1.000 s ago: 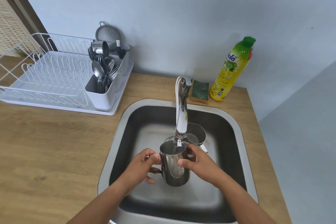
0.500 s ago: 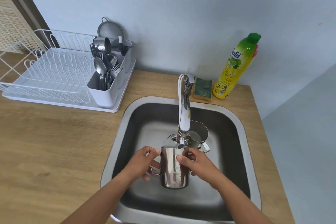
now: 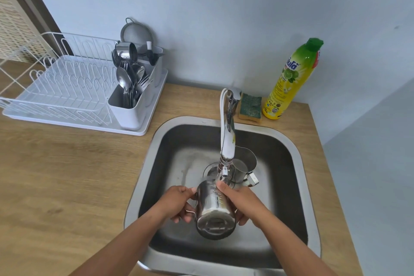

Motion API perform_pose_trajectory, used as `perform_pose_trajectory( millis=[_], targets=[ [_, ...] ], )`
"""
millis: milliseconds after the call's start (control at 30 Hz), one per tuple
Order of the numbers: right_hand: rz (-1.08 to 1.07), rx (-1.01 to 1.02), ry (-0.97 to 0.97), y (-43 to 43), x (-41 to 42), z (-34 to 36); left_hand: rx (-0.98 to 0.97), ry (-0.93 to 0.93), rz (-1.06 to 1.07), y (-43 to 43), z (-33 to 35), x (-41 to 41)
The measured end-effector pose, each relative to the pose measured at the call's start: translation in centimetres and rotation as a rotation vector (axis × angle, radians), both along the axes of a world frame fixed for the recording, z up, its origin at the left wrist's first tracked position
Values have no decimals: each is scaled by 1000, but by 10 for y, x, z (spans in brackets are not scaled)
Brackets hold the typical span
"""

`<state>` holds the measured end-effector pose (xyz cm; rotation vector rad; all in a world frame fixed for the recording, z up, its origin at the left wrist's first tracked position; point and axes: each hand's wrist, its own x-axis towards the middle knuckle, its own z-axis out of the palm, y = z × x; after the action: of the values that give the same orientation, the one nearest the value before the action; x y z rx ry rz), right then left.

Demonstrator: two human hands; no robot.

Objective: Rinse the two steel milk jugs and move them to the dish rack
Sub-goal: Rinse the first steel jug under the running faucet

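Over the steel sink (image 3: 291, 148) I hold a steel milk jug (image 3: 214, 206) tipped away from me, its base facing the camera and its mouth toward the tap (image 3: 227, 141). My left hand (image 3: 177, 203) grips its handle side. My right hand (image 3: 243, 203) wraps round its right wall. A second steel milk jug (image 3: 244, 164) stands upright on the sink floor behind the tap, partly hidden by the spout. The white dish rack (image 3: 74, 87) sits on the counter at the left.
A cutlery holder (image 3: 132, 105) full of spoons and forks fills the rack's right end, with a small steel cup and a strainer behind it. A green sponge (image 3: 251, 105) and a yellow dish-soap bottle (image 3: 291, 80) stand behind the sink. Wooden counter (image 3: 67, 175) lies to the left.
The jug went from upright under the spout to tipped forward, base now toward me. Both hands kept their hold and turned with it.
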<state>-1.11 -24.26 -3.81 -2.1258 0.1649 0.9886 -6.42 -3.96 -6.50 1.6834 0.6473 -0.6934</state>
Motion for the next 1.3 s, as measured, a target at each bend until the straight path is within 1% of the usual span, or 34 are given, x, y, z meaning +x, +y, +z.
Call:
perform_pose_trajectory(
  millis=[200, 300, 367, 433, 600, 767, 867, 1000, 1100, 1167, 1300],
  targets=[
    [14, -34, 8, 0, 1, 3, -18, 36, -17, 0, 3, -1],
    [50, -28, 0, -3, -2, 2, -79, 45, 0, -2, 8, 0],
    [63, -9, -39, -5, -5, 2, -130, 34, -8, -3, 13, -1],
    [52, 8, -117, -6, -9, 7, -174, 25, -27, -5, 17, -1],
    [59, -26, -309, -11, -12, 20, -302, 21, -22, -3, 17, 0],
    [169, -137, -508, -16, -12, 28, -374, -7, -43, -5, 19, 4],
    [200, -126, -641, -19, -12, 31, -407, -78, 4, -7, 22, 5],
    [233, -102, -782, -19, -14, 29, -379, -216, 79, -8, 25, 4],
    [224, -46, -826, -17, -12, 26, -322, -313, 117, -8, 26, 4],
    [187, 23, -800, -14, -10, 22, -257, -372, 126, -8, 28, 5],
    [91, 112, -649, -6, -7, 16, -111, -452, 118, -3, 32, 3]
  ],
)
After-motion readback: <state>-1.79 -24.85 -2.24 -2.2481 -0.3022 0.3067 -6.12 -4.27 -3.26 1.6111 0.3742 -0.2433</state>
